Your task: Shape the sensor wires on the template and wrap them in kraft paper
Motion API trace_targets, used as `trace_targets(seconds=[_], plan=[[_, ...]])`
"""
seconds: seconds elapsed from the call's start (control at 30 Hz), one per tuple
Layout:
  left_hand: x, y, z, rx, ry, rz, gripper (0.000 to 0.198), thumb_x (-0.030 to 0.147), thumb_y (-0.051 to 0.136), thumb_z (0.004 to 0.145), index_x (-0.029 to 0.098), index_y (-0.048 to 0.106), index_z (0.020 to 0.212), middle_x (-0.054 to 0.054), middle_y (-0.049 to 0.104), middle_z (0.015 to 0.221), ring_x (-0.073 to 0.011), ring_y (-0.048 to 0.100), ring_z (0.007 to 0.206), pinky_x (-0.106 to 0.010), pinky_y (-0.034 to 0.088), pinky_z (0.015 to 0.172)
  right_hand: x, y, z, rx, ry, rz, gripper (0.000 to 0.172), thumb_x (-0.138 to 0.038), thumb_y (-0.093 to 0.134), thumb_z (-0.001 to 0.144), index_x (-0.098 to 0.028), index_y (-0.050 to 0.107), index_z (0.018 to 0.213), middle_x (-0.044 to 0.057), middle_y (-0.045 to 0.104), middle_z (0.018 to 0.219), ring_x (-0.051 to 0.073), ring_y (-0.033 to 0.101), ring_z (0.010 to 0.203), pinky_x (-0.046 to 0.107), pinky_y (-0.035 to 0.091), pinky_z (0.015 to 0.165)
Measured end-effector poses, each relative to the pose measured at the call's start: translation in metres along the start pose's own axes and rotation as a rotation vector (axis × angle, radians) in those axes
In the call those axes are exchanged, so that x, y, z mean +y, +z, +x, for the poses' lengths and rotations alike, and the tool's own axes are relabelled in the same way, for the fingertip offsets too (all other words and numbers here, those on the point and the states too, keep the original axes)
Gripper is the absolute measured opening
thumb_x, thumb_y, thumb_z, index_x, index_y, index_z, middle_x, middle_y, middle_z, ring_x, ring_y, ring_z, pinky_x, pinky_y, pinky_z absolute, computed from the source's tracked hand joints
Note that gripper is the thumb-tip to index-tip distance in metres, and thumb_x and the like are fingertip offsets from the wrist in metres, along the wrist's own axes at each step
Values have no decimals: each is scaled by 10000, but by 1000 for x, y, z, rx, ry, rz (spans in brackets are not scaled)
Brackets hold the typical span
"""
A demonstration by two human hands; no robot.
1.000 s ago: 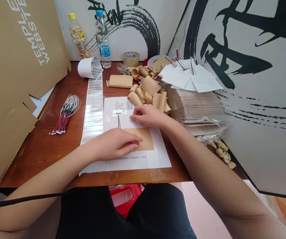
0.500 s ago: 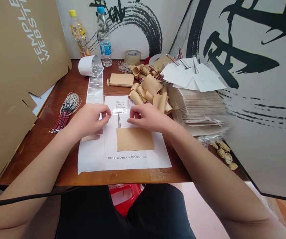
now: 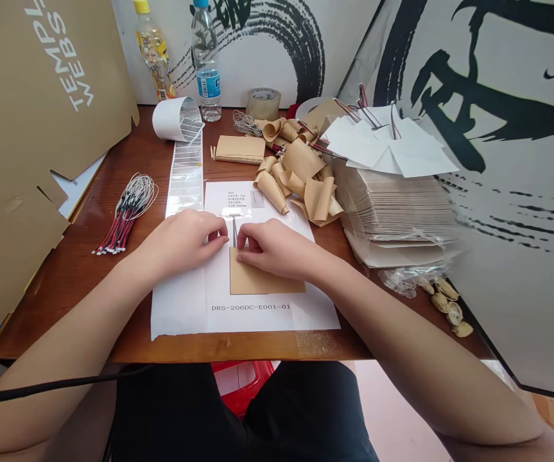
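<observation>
Looks partway through a single piece, judging by the layout. Apparently done: a tan card [image 3: 271,282] laid flat on the printed sheet [image 3: 252,323], just above the printed code [image 3: 251,307], with thin dark lines [image 3: 234,230] running up from near its upper left corner. Seemingly unfinished around that corner: left hand [image 3: 185,239] just left of the dark lines, fingers bent, tips close together; right hand [image 3: 279,249] over the card's upper left corner, thumb and forefinger curled toward each other. Cannot tell, for either, whether clamped on anything. Possibly finished: several tan rolls [image 3: 303,160], heaped beyond the sheet. Probably left to use: a bundle of wires [image 3: 121,218] on the surface [image 3: 79,295] at left, a strip of labels [image 3: 185,179] beside the sheet, and a low stack of tan cards [image 3: 241,149] behind. Cannot judge the full count.
</observation>
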State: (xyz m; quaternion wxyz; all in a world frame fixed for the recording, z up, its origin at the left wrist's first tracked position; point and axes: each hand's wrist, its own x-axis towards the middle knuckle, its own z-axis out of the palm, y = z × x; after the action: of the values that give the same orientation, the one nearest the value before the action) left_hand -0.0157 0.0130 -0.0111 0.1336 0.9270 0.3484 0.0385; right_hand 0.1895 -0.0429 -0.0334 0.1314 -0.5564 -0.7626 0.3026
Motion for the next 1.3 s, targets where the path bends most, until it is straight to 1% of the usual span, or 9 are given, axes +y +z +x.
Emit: trace_targets(seconds=[0.17,0.3,0.37,0.43,0.53,0.6,0.9,1.07,1.3], plan=[[1,2,0,-8,27,-8,235,304,506,931,208,714,878,-41,738,871,-202,626,797,-327,419,714,0,4,2,27,-37,20,11,-190,637,893,-196,644,899,-10,631,726,145,541,677,263,364,661],[2,1,0,-11,22,-26,226,272,505,921,209,716,872,-41,736,861,-199,629,797,-320,425,712,-6,4,-3,25,-100,39,85,-121,616,847,-203,598,837,-29,595,695,132,512,646,260,353,650],[2,1,0,-14,12,-26,223,253,503,915,208,717,871,-39,738,865,-196,629,793,-318,426,706,-12,4,-8,-34,-149,34,139,-81,599,815,-211,556,788,-44,565,666,123,473,616,262,341,641],[2,1,0,-24,22,-30,220,250,506,917,205,715,864,-37,741,870,-192,628,792,-319,431,712,-19,5,-11,-118,-152,26,200,-46,600,770,-218,504,734,-54,533,638,119,442,595,264,318,614],[3,2,0,-31,37,-42,207,266,526,922,203,709,849,-35,744,865,-192,631,792,-322,440,729,-25,7,-14,-195,-182,47,228,-50,602,779,-222,466,719,-58,512,636,117,437,596,268,305,608],[5,2,0,-41,33,-45,201,278,536,924,205,711,859,-37,751,877,-195,634,797,-324,439,729,-26,8,-14,-216,-210,52,231,-49,601,777,-223,459,721,-57,508,643,119,440,603,271,300,607],[10,2,1,-119,-9,-64,222,311,524,939,204,709,877,-37,745,896,-196,623,806,-327,424,713,-26,8,-14,-225,-222,32,226,-56,602,752,-226,455,728,-54,509,656,123,434,613,282,285,595],[10,2,1,-125,15,-75,215,304,527,938,204,708,879,-40,748,897,-192,624,801,-320,425,711,-27,9,-13,-234,-221,15,214,-79,615,760,-225,462,725,-45,522,678,128,437,628,284,292,597],[9,3,2,-122,3,-64,218,315,535,945,203,713,888,-32,739,879,-182,613,789,-313,418,712,-24,9,-14,-234,-233,21,207,-83,622,772,-218,470,730,-50,518,683,117,424,626,277,291,593]])
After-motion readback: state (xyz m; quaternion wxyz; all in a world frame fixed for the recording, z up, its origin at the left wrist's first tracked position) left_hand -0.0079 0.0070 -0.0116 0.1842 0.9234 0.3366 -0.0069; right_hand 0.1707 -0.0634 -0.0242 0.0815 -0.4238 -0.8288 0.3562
